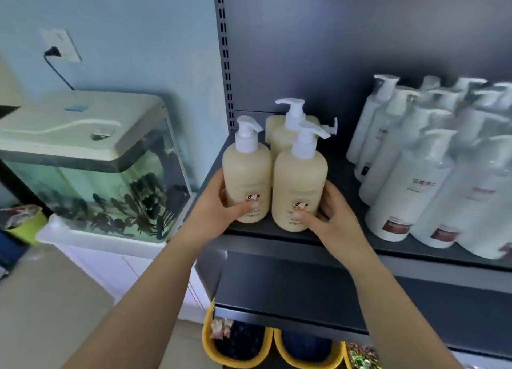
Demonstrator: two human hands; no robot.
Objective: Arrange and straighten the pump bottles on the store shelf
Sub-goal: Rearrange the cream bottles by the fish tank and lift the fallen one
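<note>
Two cream pump bottles stand upright side by side at the front left of the dark grey shelf [279,237]. My left hand [219,210] grips the left cream bottle [246,172], with the thumb across its label. My right hand [329,216] grips the right cream bottle [299,180] the same way. Behind them stands a third cream bottle [282,136] with its pump pointing left, and a fourth cream bottle [317,122] lies or leans further back, mostly hidden.
Several white pump bottles [415,169] crowd the right half of the shelf. A fish tank [91,172] stands on a white cabinet left of the shelving. Yellow baskets [241,352] of goods sit below the lower shelf.
</note>
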